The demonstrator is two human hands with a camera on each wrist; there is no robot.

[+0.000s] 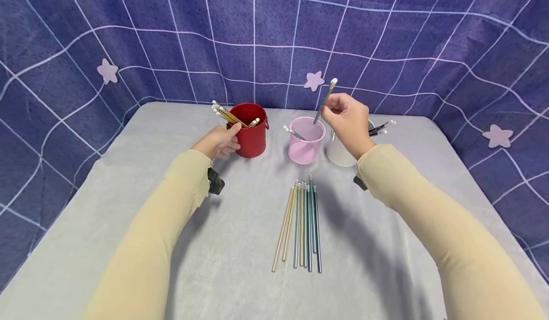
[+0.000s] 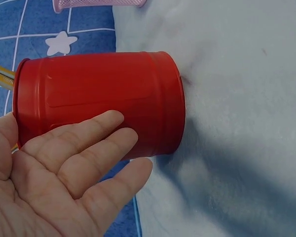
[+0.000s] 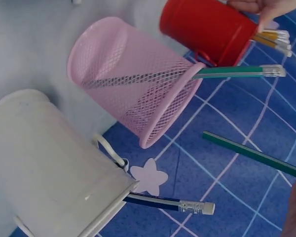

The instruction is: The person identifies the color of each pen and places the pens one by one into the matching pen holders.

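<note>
At the red bucket [image 1: 250, 141] my left hand [image 1: 220, 141] grips the rim, thumb along the top edge; three other fingers [image 2: 89, 158] extend along its side in the left wrist view. Yellow and silvery pencils [image 1: 231, 116] with white erasers lean out of it. My right hand [image 1: 346, 120] pinches a green pencil [image 3: 254, 154], eraser end up, tilted over the pink mesh cup [image 1: 303, 151]. In the right wrist view, the pencil's lower end is apart from the cup's rim. Inside the cup stands another green pencil [image 3: 232, 72].
Beside the pink cup stands a white bucket [image 1: 339, 154] with dark blue pencils [image 1: 379, 130]. Several gold, green and blue pencils [image 1: 300, 225] lie in a row on the grey cloth [image 1: 214, 263]. A blue gridded curtain [image 1: 274, 29] with star shapes hangs behind.
</note>
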